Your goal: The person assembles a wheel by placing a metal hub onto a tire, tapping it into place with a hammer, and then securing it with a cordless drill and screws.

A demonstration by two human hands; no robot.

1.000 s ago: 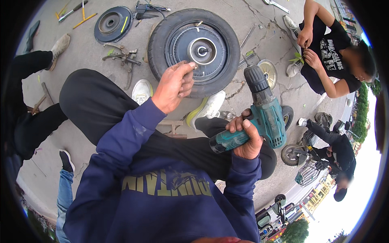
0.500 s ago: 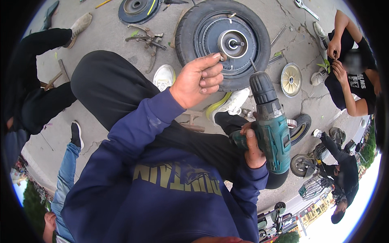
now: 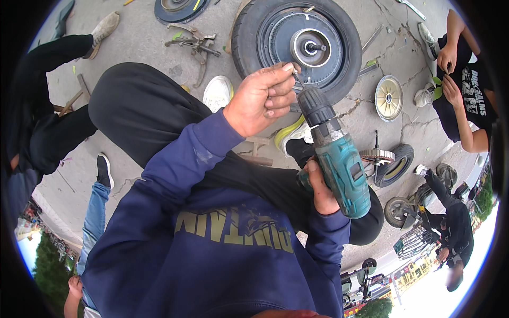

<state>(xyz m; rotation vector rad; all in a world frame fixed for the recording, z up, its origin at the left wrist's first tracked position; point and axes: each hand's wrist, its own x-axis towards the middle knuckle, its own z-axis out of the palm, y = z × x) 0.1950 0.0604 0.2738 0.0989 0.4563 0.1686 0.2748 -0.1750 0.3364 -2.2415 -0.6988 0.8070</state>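
A teal and black cordless drill is gripped in my right hand, its chuck pointing up and left. Thumb and fingers of my left hand pinch a small screw, mostly hidden by the fingertips. The drill's thin bit reaches the screw; whether it is seated cannot be made out. Just beyond both hands lies a black-tyred hub motor wheel, flat on the ground with its axle standing up in a pale central ring.
A gear puller lies left of the wheel. Right of it are a round metal cover, a geared part on a shaft and a tyre. A wrench rests at the far right. People sit or stand on both sides.
The drill has swung left and up, bringing its bit from beside the wheel to the screw at my left fingertips. My left hand has barely moved.
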